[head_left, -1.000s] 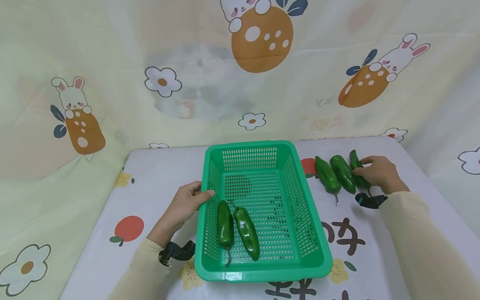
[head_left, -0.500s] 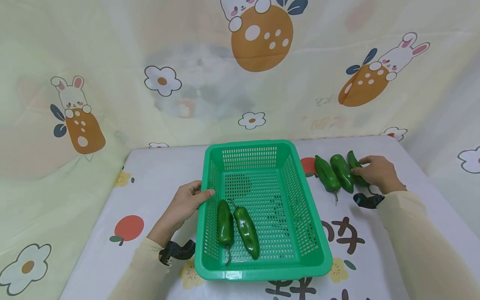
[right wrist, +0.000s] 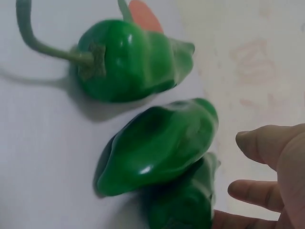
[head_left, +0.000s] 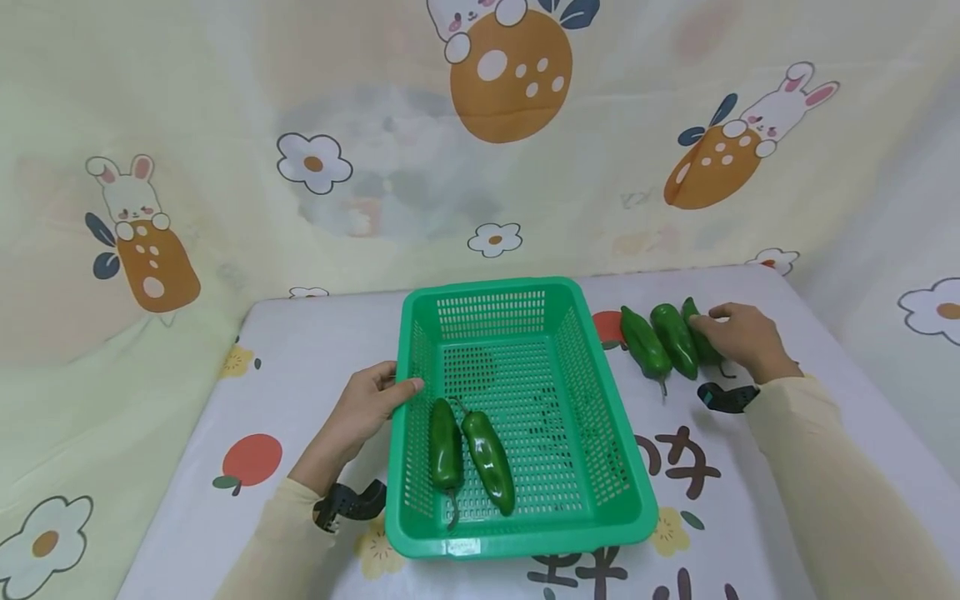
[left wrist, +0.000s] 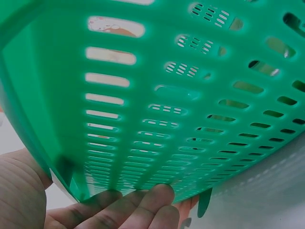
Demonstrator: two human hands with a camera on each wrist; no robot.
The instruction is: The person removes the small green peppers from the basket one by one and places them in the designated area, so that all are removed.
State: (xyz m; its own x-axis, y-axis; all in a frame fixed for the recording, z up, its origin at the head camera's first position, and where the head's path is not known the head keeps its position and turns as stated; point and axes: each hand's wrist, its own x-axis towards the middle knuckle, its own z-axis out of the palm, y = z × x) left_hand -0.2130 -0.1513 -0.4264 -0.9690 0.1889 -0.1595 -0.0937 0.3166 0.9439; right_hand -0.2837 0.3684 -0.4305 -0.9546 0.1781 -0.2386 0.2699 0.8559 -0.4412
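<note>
My left hand [head_left: 367, 406] grips the left side of a green plastic basket [head_left: 525, 542], thumb over the rim and fingers under the outside. In the left wrist view, its fingers [left wrist: 152, 205] lie against the slotted wall. Two green peppers [head_left: 488, 462] lie inside, near the front left. To the right of the basket, three more peppers lie side by side: a left one [head_left: 645, 346], a middle one [head_left: 673, 337] and a right one [head_left: 707, 354]. My right hand [head_left: 742, 337] is at the right pepper, fingertips overlapping it; in the right wrist view thumb and fingers are spread apart.
A white printed cloth [head_left: 315, 333] covers the table. Behind it hangs a patterned curtain [head_left: 390, 217] right along the back edge. Each wrist wears a black strap device, such as the right one [head_left: 726, 397].
The right pepper has shifted slightly left, closer against the middle one, with my right hand moving along. My left hand keeps its hold on the basket. The head view has turned slightly.
</note>
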